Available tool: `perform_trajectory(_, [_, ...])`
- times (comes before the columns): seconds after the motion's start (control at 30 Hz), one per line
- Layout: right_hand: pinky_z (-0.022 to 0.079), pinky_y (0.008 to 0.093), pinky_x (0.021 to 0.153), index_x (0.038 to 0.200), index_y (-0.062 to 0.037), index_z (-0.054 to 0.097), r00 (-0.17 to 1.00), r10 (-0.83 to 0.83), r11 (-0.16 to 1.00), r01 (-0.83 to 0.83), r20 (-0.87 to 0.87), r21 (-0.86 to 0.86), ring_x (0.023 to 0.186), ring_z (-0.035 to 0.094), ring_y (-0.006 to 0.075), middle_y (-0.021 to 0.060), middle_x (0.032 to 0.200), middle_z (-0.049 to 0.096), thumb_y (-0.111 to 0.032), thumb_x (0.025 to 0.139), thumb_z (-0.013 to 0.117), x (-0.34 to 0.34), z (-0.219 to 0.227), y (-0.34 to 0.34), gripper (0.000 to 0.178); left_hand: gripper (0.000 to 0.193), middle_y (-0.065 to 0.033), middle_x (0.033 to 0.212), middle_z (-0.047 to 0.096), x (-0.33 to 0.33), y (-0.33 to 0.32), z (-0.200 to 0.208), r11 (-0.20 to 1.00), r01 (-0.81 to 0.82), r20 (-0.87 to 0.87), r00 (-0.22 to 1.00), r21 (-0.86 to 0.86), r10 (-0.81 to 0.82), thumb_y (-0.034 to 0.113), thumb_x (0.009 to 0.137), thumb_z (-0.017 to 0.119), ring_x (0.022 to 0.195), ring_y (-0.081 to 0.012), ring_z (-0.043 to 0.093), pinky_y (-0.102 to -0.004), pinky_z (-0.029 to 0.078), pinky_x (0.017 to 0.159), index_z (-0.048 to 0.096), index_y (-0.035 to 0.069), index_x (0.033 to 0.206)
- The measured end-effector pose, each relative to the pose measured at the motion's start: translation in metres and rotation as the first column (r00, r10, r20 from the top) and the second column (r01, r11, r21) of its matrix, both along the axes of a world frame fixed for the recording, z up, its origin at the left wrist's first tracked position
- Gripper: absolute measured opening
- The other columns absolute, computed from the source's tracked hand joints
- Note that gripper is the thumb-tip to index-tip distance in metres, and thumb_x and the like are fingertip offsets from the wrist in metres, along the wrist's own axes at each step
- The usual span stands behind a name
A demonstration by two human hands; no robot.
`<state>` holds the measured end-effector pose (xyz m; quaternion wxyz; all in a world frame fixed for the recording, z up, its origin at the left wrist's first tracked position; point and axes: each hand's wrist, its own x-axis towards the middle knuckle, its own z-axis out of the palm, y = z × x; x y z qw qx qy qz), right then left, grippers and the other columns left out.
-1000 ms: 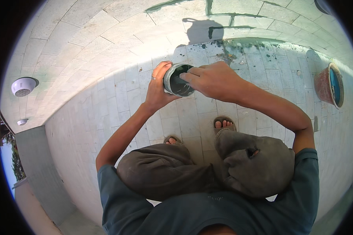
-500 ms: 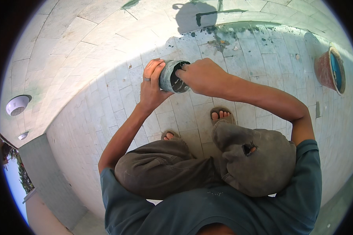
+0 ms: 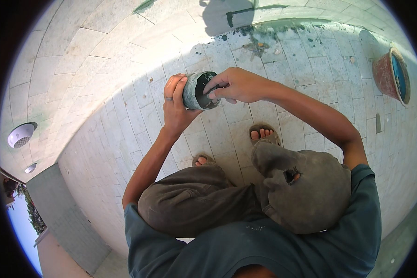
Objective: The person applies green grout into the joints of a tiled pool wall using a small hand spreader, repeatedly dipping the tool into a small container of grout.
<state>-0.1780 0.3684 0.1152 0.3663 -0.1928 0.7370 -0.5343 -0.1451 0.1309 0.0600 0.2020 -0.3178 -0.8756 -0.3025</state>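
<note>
A grey-green, paint-smeared cylindrical can [image 3: 190,93] is tilted on its side above the tiled floor, its dark mouth facing right. My left hand [image 3: 175,99], with a ring on one finger, is wrapped round its closed end and left side. My right hand [image 3: 238,85] reaches across to the mouth. Its fingers are apart, the foremost ones stretched just inside the rim, and I see nothing held in them. The can's inner wall is dark with pale streaks; its bottom is hidden.
A reddish-brown bucket [image 3: 385,78] with blue inside stands at the right by the wall. Dark green splashes [image 3: 282,34] spot the floor along the wall's foot. My sandalled feet [image 3: 262,133] are below the can. Round white fixtures [image 3: 21,135] are on the left wall.
My right hand has shifted slightly at the can's mouth, and its fingers have spread from a tighter curl. The can, in my left hand, has turned a little and its mouth shows more.
</note>
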Motion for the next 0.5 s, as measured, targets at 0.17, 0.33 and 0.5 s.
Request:
perform_trajectory(0.17, [0.040,0.0230,0.054,0.118,-0.0005,0.066,0.941,-0.155,0.952,0.224,0.300,-0.210,0.062,0.053,0.0086,0.0043,0.090,0.070,-0.019,0.092,0.064,0.012,-0.005,0.020,0.032,0.106,-0.0199,0.137,0.044,0.000,-0.002,0.002,0.998,-0.055,0.085,0.995,0.022,0.053,0.014,0.053,0.095,0.127,-0.0373,0.045,-0.0453,0.041,0.105,0.035,0.006,0.140])
perform_trajectory(0.33, [0.035,0.0184,0.052,0.121,-0.0014,0.062,0.862,-0.193,0.875,0.367,0.468,-0.315,0.065,0.053,0.0071,0.0062,0.095,0.068,-0.016,0.094,0.063,0.019,-0.012,0.044,0.031,0.107,-0.0185,0.138,0.042,0.003,-0.002,0.006,0.987,-0.155,0.151,0.976,-0.033,0.158,0.014,0.052,0.094,0.131,-0.0384,0.041,-0.0466,0.040,0.106,0.033,0.006,0.140])
perform_trajectory(0.5, [0.043,0.0185,0.058,0.123,-0.0030,0.057,0.705,-0.276,0.635,0.643,0.653,-0.427,0.077,0.061,0.0100,0.0094,0.103,0.068,-0.011,0.094,0.063,0.016,-0.044,0.061,0.031,0.101,-0.0184,0.136,0.043,0.023,-0.028,-0.008,0.965,-0.249,0.347,0.915,0.085,0.206,0.018,0.059,0.094,0.128,-0.0334,0.045,-0.0426,0.040,0.105,0.035,0.003,0.140])
